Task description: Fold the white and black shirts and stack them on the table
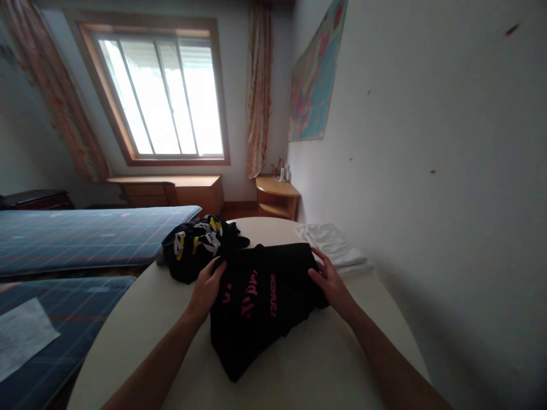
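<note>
A black garment with pink lettering (pixel 260 330) is partly folded over the round cream table (pixel 137 330), its lower corner pointing toward me. My left hand (pixel 209 287) is closed on its upper left edge, thumb on top and the other fingers partly hidden. At the upper right edge, my right hand (pixel 327 279) grips the cloth between thumb and fingers. Just beyond my left hand lies a crumpled black garment with yellow and white print (pixel 188 250). Folded white cloth (pixel 331 245) rests past my right hand, beside the wall.
Blue plaid mattresses (pixel 106 236) stand left of the table, with a white paper sheet (pixel 25 336) on the nearer one. A wall (pixel 448 228) runs close along the right side. Behind the table are a corner shelf (pixel 277 191) and a low wooden desk (pixel 192 188) beneath the window.
</note>
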Tool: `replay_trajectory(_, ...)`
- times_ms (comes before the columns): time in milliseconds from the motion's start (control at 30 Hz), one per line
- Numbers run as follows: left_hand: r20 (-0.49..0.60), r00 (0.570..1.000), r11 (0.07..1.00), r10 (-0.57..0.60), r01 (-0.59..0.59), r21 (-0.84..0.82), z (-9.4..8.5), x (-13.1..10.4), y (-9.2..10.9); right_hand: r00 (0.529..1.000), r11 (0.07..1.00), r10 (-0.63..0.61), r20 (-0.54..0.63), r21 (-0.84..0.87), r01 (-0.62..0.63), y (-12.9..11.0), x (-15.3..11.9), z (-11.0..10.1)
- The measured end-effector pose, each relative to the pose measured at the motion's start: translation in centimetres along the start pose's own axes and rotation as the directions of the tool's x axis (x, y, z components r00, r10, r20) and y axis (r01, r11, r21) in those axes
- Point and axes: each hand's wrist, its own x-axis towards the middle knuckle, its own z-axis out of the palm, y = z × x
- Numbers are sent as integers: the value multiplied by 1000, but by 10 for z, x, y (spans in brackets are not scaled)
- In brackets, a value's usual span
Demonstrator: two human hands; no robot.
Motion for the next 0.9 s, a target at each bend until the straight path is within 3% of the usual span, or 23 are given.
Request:
replay_trajectory(100,66,997,999,37,-37,1,1,-4,0,998,994,-65,16,-82,66,1,0,3)
replay_trajectory(200,170,983,997,74,-74,-4,4,-10,3,976,970,-149,-159,-214,113,2,4,-7)
replay_trajectory(267,219,970,994,105,-110,13,7,-12,4,927,958,-190,-322,-266,104,1,8,-20)
replay_trajectory(367,236,965,989,118,-136,62,10,-10,2,860,978,-144,-489,-200,50,3,12,-39)
replay_trajectory(433,201,975,989,89,-111,100,10,-6,-1,865,993,-89,-494,-109,40,6,14,-45)
replay_trajectory(533,79,997,990,18,-29,141,4,-1,-4,940,996,-86,-331,-62,69,10,13,-43)
replay_trajectory(633,-19,999,988,-27,30,154,-1,1,-6,982,962,-162,-100,-237,135,10,7,-32)
replay_trajectory(700,-30,998,987,47,-42,152,-2,0,-7,987,908,-155,53,-387,163,8,1,-25)
replay_trajectory(800,92,965,940,247,-262,220,1,-4,-9,968,837,-42,248,-521,169,9,-6,-18)
replay_trajectory(900,312,917,880,251,-350,322,4,-9,-12,931,790,70,357,-590,168,11,-8,-17)
